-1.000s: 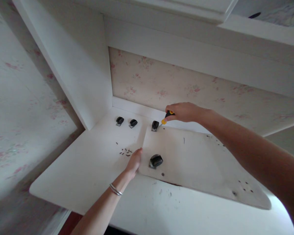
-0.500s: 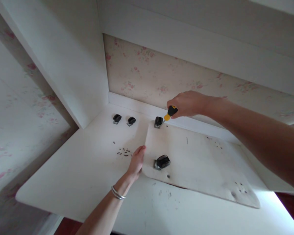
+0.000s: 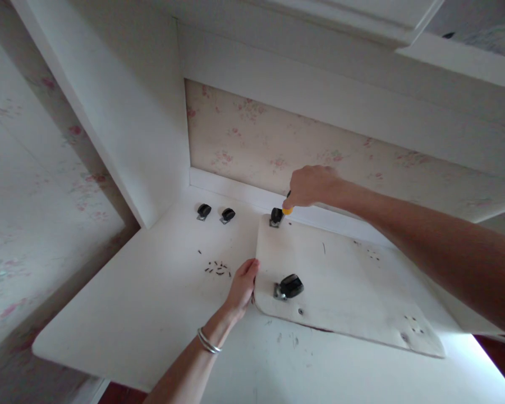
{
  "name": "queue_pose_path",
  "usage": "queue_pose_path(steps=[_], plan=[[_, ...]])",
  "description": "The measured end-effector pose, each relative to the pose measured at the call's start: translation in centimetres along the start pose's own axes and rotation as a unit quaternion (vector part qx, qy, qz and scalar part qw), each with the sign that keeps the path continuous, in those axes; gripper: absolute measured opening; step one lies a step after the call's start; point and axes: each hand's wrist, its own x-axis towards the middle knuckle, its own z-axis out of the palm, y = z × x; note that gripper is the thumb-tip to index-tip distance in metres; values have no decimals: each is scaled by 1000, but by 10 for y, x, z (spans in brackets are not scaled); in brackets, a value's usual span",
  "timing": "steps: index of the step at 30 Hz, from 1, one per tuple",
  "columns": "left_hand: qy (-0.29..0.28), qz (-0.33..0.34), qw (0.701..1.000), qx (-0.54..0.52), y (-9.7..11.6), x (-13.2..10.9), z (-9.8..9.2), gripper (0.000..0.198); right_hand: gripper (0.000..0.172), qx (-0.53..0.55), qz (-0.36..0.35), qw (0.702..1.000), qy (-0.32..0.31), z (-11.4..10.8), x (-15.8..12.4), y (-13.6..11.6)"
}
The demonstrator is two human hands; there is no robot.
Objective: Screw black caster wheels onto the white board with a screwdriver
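Observation:
A white wooden board (image 3: 336, 280) lies flat on the white desk, with a black caster wheel (image 3: 292, 286) at its near left corner and another caster (image 3: 276, 216) at its far left corner. My left hand (image 3: 243, 286) grips the board's left edge. In my right hand (image 3: 313, 186) is a screwdriver (image 3: 288, 210) with a yellow and black handle, mostly covered by the fingers. Its tip is hidden beside the far caster's metal plate. Screw holes show at the board's right end.
Two loose casters, one (image 3: 204, 210) left of the other (image 3: 228, 215), rest on the desk (image 3: 122, 314). Several dark screws (image 3: 217, 268) are scattered left of my left hand. A white side panel (image 3: 122, 112) and a flowered wall (image 3: 269, 137) stand behind.
My right hand has turned over the screwdriver, so its handle is more hidden now. The view has tilted up slightly. My left hand stays on the board's edge.

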Motion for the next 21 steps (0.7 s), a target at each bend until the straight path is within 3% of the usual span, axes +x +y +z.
queue_pose_path(steps=[7,16,19,21], plan=[[-19,0,999,44,1,0,-5,42,60,-9,-2,1000,-14,-9,-3,-19],[-22,7,998,63,4,-5,-8,42,68,19,42,997,58,-23,-41,27],[-4,-16,995,103,5,-16,-13,41,69,55,49,994,78,-11,-68,38],[13,-18,989,145,9,-28,-23,37,61,169,70,979,91,6,-89,41]])
